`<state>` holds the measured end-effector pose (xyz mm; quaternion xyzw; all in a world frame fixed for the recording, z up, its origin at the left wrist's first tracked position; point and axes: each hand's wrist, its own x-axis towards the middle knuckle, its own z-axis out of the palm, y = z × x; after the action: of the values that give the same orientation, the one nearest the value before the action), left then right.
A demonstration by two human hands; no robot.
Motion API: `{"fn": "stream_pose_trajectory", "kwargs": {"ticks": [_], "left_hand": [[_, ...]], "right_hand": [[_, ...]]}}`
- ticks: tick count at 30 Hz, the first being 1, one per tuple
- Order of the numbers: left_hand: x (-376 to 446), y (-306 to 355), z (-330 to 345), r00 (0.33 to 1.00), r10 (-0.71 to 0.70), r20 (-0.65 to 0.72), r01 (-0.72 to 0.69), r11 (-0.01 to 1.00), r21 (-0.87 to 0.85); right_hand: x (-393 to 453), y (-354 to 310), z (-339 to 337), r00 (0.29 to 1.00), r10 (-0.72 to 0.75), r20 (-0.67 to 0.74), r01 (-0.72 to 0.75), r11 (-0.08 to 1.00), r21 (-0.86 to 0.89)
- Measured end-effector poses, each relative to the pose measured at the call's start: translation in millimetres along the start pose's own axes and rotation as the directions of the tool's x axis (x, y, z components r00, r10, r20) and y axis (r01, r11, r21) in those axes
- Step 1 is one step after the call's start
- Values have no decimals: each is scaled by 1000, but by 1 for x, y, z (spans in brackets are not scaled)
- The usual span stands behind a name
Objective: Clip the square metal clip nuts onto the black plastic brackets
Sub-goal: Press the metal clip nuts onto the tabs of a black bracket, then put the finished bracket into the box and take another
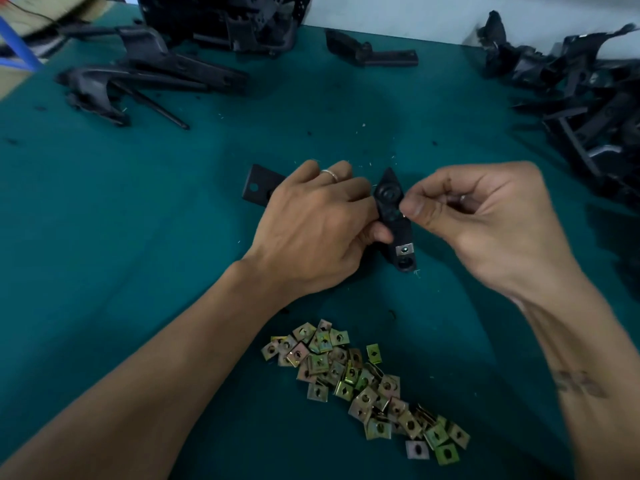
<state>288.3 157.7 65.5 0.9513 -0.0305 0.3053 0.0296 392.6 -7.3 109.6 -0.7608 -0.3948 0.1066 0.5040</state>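
While the left hand (pixel 311 223) grips the black plastic bracket (pixel 393 216) with fingers curled round it and thumb pressed on its near side, the right hand (pixel 485 216) sits just beside the bracket's right edge, thumb and forefinger pressed together in a pinch at that edge (whatever is pinched is too small and hidden to tell). Bracket is held above the green table mat (pixel 138 220), roughly mid-table, pointed tip away from the person, one flat end sticking out left past the left hand. One square metal clip nut (pixel 404 250) already sits on the bracket's near end, silver, hole visible. Ring on a left finger, another on a right finger. Loose pile of clip nuts (pixel 360 379) lies on the mat near the person, between the forearms. More black plastic parts: heap at far right (pixel 581 84), several at far left (pixel 145 74), one alone at top centre (pixel 372 50)
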Motion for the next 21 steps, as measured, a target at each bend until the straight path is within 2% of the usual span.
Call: {"fn": "stream_pose_trajectory", "kwargs": {"ticks": [3,5,7,9,13,17,21], "left_hand": [[0,0,-2,999,14,-46,-16,999,-44],[1,0,-2,996,20,-88,-25,998,-61],[0,-1,-3,994,27,-105,-34,997,-75],[-1,-1,-4,995,13,-97,-22,996,-88],[0,-2,-6,996,-31,-79,23,995,-96],[1,-2,-5,994,-79,-69,71,991,-110],[-1,-4,-6,994,-88,-69,78,988,-131]], "right_hand": [[-2,-3,3,997,77,-8,-73,968,240],[-1,-4,6,987,159,15,-149,884,443],[-1,-6,9,975,217,53,-210,810,548],[-2,-9,13,970,237,56,-225,788,573],[-5,-13,22,966,256,-27,-192,788,585],[-8,-14,39,949,308,-63,-180,698,693],[-11,-12,49,952,272,-143,-126,768,628]]}}
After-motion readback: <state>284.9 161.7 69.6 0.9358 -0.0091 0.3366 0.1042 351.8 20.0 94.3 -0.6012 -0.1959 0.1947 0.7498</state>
